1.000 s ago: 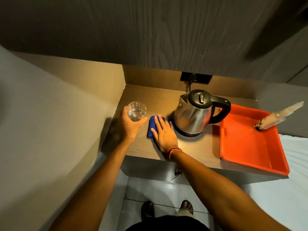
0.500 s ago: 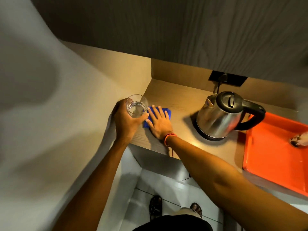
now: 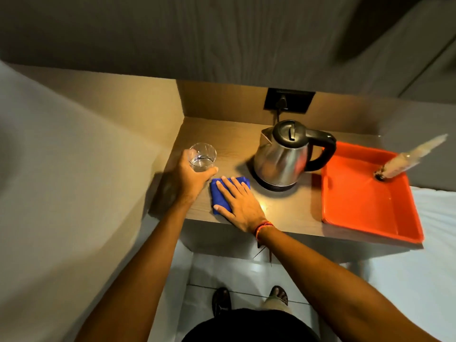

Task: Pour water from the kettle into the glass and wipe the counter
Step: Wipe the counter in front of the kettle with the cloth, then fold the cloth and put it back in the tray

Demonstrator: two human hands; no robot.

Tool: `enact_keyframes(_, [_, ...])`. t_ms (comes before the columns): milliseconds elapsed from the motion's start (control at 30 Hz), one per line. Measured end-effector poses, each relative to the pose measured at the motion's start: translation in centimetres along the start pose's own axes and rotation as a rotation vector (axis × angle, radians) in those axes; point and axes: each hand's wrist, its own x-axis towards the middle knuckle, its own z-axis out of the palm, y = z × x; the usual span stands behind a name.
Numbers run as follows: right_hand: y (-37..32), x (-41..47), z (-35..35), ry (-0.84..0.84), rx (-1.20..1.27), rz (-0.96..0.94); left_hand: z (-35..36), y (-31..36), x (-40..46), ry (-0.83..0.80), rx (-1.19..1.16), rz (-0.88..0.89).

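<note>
A clear glass with some water in it is held at the counter's left end by my left hand, which wraps around its near side. My right hand lies flat, fingers spread, pressing a folded blue cloth onto the wooden counter near its front edge. The steel kettle with black lid and handle stands on its base behind and to the right of the cloth, lid closed.
An orange tray sits at the counter's right end with a plastic bottle leaning in its far corner. A black wall socket with the kettle's cord is behind. A wall bounds the left; a dark cabinet hangs overhead.
My right hand and the blue cloth have slid back from the far left toward the front edge of the counter. The left hand keeps holding the glass. The camera view swung back right.
</note>
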Motion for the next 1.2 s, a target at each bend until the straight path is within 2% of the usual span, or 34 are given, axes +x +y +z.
enact_keyframes(267, [3.6,-6.3,-0.6,0.078,-0.019,0.153,5.3,0.4,-0.6,-0.158,0.002,-0.103])
enact_keyframes(467, [3.7,-7.2,-1.1,0.096,0.021,0.182,6.7,0.6,-1.2,-0.192,0.011,-0.136])
enact_keyframes(533, [3.7,-7.2,-1.4,0.105,0.11,0.193,6.9,0.7,-1.2,-0.195,0.022,-0.156])
enact_keyframes(633, [4.0,-7.9,-1.8,0.267,0.248,0.331,6.8,1.0,-1.3,-0.177,0.048,-0.195])
enact_keyframes(700, [4.5,-8.5,-2.1,0.39,0.231,0.466,6.8,0.8,-2.1,-0.14,0.116,-0.278])
enact_keyframes(800, [5.1,-9.2,-2.4,0.434,0.311,0.559,7.5,0.6,-5.8,-0.116,0.343,-0.375])
enact_keyframes(933, [5.3,-9.0,-2.8,0.441,0.492,0.619,9.9,2.0,-10.9,-0.237,0.558,-0.217])
enact_keyframes(1067, [5.2,-8.1,-4.5,0.451,0.712,0.758,11.3,5.7,-10.7,-0.402,0.354,-0.237])
enact_keyframes(1200, [5.1,-8.9,-8.5,0.585,1.308,0.737,12.1,11.1,-11.3,-0.442,-0.018,-0.065])
